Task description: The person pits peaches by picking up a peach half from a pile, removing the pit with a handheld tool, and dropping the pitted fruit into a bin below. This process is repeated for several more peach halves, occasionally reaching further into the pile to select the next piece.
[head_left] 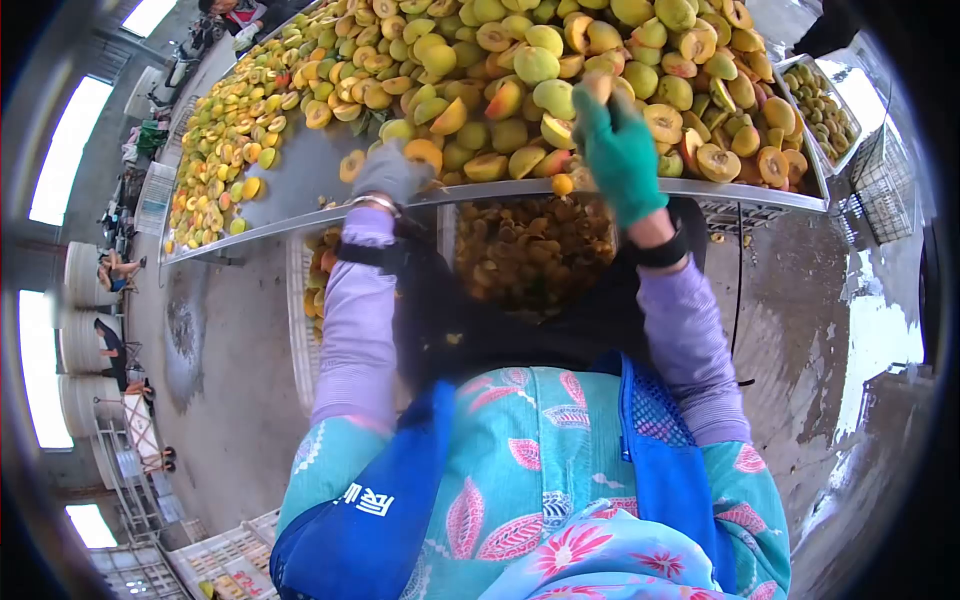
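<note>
Halved yellow-green fruit (537, 64) lies heaped on a metal table (300, 165) in front of me. My left hand (388, 178), in a grey glove, is over the table's near edge beside an orange fruit half; motion blurs its fingers. My right hand (618, 150), in a green glove, is above the heap with its fingers closed around a piece of fruit (600, 86). A small orange fruit (562, 185) sits at the table's edge between both hands. Below the edge, a crate (448, 235) holds many brownish fruit pieces (535, 250).
Another crate of fruit (820, 105) stands right of the table, near an empty white crate (882, 185). A white crate (302, 330) stands at my lower left. Another person (240, 15) is at the upper left. Crates (230, 560) and round tubs (90, 340) stand farther left.
</note>
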